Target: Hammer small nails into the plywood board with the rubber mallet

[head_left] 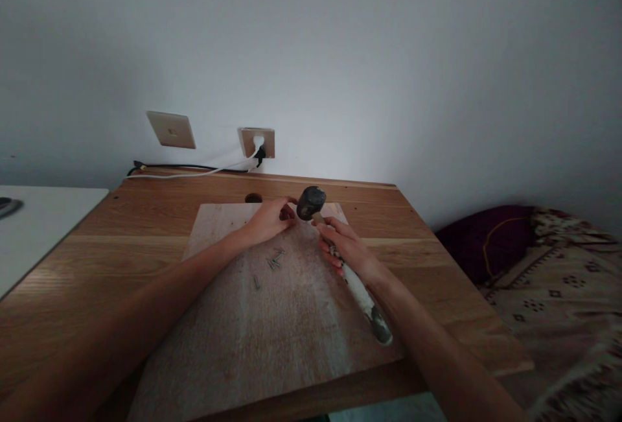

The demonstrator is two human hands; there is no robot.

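My right hand (pixel 347 247) is wrapped round the handle of a hammer (pixel 358 293), close below its dark, blunt head. The handle is worn, with white and dark patches, and its end points back toward me. Just left of the hammer head, my left hand (pixel 272 218) is closed with thumb and fingertips together at the far part of a wooden board (pixel 233 357). Whatever it may pinch is too small to make out. Several loose nails (pixel 275 260) lie on the board nearer me, with a single nail (pixel 256 282) a little apart from them.
The board rests on a wooden table (pixel 398 257) against the wall. A wall socket (pixel 268 137) holds plugs with a white cable (pixel 194 175) and a black one along the table's back edge. A white surface (pixel 48 221) is at left, patterned cloth (pixel 549 299) at right.
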